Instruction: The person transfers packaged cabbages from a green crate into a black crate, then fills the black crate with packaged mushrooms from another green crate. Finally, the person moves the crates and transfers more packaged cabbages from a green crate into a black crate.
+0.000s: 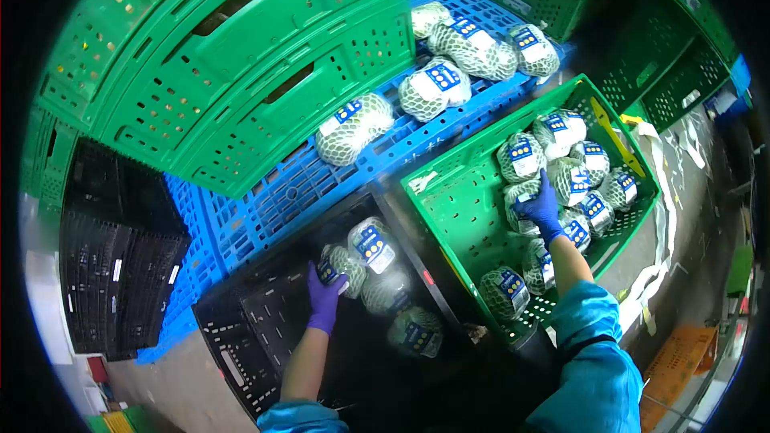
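Observation:
My left hand, in a purple glove, grips the side of a round pack in white netting inside the black crate. Close to it lie more such packs, one with its blue and white label facing up. In the green crate, my right hand, also gloved in purple, has thumb and fingers around another netted pack. Several labelled packs surround that hand. The undersides of both held packs are hidden.
Behind the crates, several netted packs lie on a blue plastic pallet. Tall green crates are stacked on its left part. Folded black crates stand at the left, and an orange crate lies at the lower right.

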Available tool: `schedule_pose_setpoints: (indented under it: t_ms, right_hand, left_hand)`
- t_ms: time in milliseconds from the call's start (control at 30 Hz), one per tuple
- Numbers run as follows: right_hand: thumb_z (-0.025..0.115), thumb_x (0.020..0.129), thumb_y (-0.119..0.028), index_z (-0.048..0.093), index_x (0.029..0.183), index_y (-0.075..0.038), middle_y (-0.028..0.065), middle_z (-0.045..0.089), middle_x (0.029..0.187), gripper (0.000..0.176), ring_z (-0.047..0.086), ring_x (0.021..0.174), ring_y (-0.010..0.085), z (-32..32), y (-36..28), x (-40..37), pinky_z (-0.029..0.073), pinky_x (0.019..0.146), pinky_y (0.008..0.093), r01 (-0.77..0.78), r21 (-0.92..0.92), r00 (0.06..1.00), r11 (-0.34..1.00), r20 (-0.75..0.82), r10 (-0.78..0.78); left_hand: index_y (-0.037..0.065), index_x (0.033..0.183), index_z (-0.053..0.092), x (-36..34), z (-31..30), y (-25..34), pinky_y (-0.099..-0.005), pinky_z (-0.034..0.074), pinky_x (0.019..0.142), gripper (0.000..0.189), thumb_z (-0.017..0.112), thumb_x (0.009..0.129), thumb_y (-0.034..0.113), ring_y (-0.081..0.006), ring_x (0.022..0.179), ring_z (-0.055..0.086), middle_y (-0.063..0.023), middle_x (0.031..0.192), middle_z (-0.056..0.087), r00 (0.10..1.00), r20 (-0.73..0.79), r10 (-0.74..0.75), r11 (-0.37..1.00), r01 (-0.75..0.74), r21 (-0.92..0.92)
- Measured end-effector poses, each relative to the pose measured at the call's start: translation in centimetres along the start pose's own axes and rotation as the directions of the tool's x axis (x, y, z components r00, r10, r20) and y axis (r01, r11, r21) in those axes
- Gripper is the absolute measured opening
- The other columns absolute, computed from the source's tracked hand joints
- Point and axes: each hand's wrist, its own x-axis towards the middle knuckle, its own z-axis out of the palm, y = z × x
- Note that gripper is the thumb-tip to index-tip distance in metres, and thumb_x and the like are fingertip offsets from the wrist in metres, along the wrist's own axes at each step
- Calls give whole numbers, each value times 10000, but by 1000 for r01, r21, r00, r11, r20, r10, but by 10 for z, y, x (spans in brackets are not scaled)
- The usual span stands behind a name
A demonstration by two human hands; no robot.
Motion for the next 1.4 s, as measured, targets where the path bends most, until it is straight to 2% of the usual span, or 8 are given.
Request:
schedule_pose_setpoints:
  t_ms: [300, 467, 533, 700, 867, 1067, 1233, 1400]
  right_hand:
    - [650, 623, -24, 335, 1286, -14, 122, 561, 1057, 734, 589, 874, 181, -37, -86, -50, 507, 759, 309, 12, 806, 973, 592, 127, -193]
    - [636, 671, -54, 450, 1185, 2, 104, 578, 1056, 550, 560, 993, 194, 1, -265, -182, 452, 878, 332, -442, 593, 424, 673, 799, -425]
    - [730, 695, -149, 463, 1120, -40, 65, 571, 990, 514, 546, 946, 155, 89, -278, -227, 451, 847, 314, -251, 560, 208, 790, 828, -521]
    - [785, 620, -317, 339, 1189, -8, 142, 568, 1001, 786, 577, 924, 259, 193, -239, -292, 466, 808, 381, 202, 583, 380, 787, 694, -612]
    - [615, 784, -304, 461, 1110, -21, 199, 571, 953, 458, 589, 838, 338, 217, -222, -267, 475, 733, 416, 262, 0, 655, 965, 734, -178]
    - [547, 822, -272, 552, 1063, -110, 158, 607, 836, 290, 595, 738, 280, 96, -266, -229, 476, 695, 378, 689, 491, -109, 533, 798, -593]
    - [651, 748, -207, 594, 1022, -35, 138, 610, 1007, 329, 588, 921, 250, -1, -211, -50, 458, 833, 352, 457, 303, 851, 836, 126, -511]
    - [825, 487, -339, 341, 1274, 10, 211, 458, 1207, 987, 462, 1111, 332, 8, -38, 81, 399, 928, 383, 278, -132, 928, 952, -219, -301]
  left_hand:
    - [123, 1324, 357, -21, -25, 18, -444, 377, 920, 589, 565, 816, 337, -210, 1221, 355, -63, 1297, 391, 950, 148, -275, 868, 311, -386]
    - [73, 1218, 481, -7, -37, -27, -363, 423, 872, 481, 571, 840, 356, -179, 1085, 481, -73, 1158, 517, 972, 221, -76, 903, 161, -398]
    - [56, 1220, 475, 10, -45, -40, -329, 392, 928, 447, 430, 920, 383, -161, 1090, 475, -91, 1156, 530, 732, 663, -155, 491, 640, -591]
    - [-14, 1348, 288, -5, -67, -7, -313, 248, 1037, 660, 374, 914, 476, -237, 1274, 314, -159, 1390, 308, 880, 463, -106, 988, 145, -49]
    - [7, 1375, 199, -47, -62, -58, -307, 378, 921, 659, 449, 897, 385, -225, 1107, 461, -148, 1268, 410, 780, 535, -323, 836, 501, -226]
    - [40, 1389, 136, -66, -20, -6, -326, 458, 844, 841, 672, 744, 103, -227, 1055, 501, -142, 1209, 460, 907, 420, -15, 963, 127, -239]
    - [19, 1394, 96, -64, -18, -12, -374, 340, 979, 992, 753, 667, 176, -268, 1224, 334, -167, 1355, 299, 914, 401, -56, 992, 96, -79]
    - [-7, 1391, 94, -56, -19, -30, -364, 316, 1003, 1017, 766, 647, 164, -273, 1241, 331, -179, 1362, 307, 920, 390, 35, 990, -85, 112]
